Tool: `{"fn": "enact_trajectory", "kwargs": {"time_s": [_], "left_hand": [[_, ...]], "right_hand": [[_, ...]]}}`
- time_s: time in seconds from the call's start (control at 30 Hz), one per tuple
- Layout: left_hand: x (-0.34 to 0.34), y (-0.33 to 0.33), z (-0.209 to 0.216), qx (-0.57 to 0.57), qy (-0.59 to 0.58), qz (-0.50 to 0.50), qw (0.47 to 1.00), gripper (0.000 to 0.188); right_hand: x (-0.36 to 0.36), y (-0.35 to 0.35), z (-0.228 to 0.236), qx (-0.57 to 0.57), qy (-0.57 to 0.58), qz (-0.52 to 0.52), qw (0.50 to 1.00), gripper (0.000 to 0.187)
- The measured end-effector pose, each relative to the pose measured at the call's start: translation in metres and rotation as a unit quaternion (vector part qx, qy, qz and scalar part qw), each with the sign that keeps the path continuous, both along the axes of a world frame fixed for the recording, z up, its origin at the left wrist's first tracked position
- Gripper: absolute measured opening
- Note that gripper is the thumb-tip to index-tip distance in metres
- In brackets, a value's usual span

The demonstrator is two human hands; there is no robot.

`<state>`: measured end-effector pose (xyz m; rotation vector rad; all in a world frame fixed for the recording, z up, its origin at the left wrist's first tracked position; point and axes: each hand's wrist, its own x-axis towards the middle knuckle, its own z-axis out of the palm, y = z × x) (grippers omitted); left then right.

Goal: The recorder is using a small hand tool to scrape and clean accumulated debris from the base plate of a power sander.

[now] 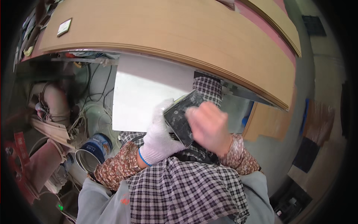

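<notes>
My left hand point(161, 135), in a white knitted glove with a blue cuff edge, grips a black rectangular block point(182, 118) from its left side. The block is tilted in front of my lap, and its dusty, scuffed dark face is turned up. A thin yellowish strip shows along its upper left edge. Over the right part of that face is my bare right hand point(209, 125), fingers curled in and slightly blurred. Whatever those fingers may pinch is hidden. Behind the block lies a white flat panel point(149, 89) below the bench edge.
A long wood-toned panel point(160, 28) spans the far side, a small white label card point(64, 27) on it. At the left stand a blue metal bucket point(95, 149), cables point(99, 87) and a red frame point(18, 160). Flat boards point(270, 121) lie to the right.
</notes>
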<state>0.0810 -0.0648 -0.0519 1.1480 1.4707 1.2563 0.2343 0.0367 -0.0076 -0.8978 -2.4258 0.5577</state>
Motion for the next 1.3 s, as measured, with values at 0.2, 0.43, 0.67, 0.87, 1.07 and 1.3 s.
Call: {"fn": "enact_trajectory", "kwargs": {"time_s": [0.2,0.43,0.67,0.87,1.07,1.3], "left_hand": [[-0.004,0.003,-0.005,0.022,0.099,-0.040,0.994,0.109],[-0.005,0.003,-0.001,0.052,0.141,-0.057,0.987,0.111],[-0.004,0.001,-0.007,0.046,0.131,-0.039,0.990,0.113],[-0.002,0.003,-0.007,0.038,0.132,-0.038,0.990,0.114],[-0.002,-0.009,-0.026,0.017,0.049,-0.042,0.998,0.113],[-0.008,0.013,0.001,0.016,0.117,-0.052,0.992,0.109]], "right_hand": [[-0.005,-0.017,0.009,-0.037,0.003,-0.057,0.998,0.009],[-0.010,-0.014,0.007,-0.047,0.017,-0.090,0.995,0.015],[-0.016,-0.005,0.005,-0.057,0.031,-0.079,0.995,0.009],[-0.015,-0.008,0.001,-0.042,0.031,-0.051,0.997,0.012],[-0.014,-0.004,0.004,-0.042,0.021,-0.074,0.996,0.009],[0.044,0.034,-0.013,-0.025,-0.080,-0.188,0.979,0.006]]}}
